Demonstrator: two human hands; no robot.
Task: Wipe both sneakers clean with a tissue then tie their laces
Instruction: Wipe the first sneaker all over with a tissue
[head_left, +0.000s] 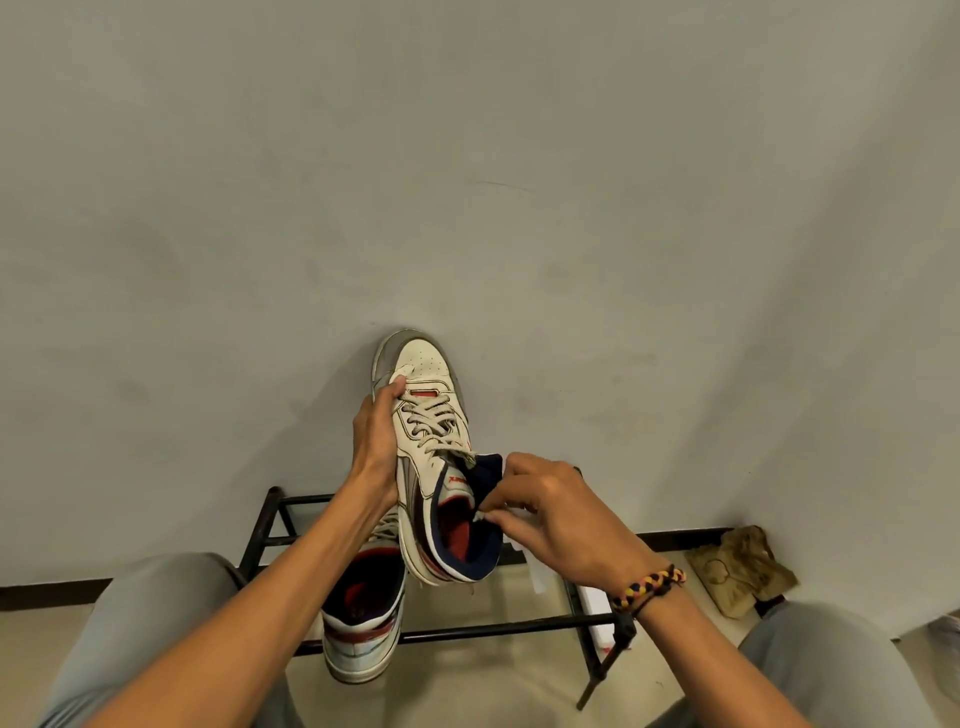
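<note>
Above the black rack (467, 631), the left hand (375, 441) grips the raised sneaker (431, 447) while the right hand (550, 519) pinches its lace end, seemingly with tissue (537, 571). Tying looks underway; the second sneaker (361, 618) rests on the rack.

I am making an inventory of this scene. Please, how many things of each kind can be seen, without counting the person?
Sneakers: 2, one held up, one on the rack
Tissue: 1
Metal rack: 1
Crumpled brown bag: 1
White box: 1
Braided bracelet: 1
Total: 7
</note>
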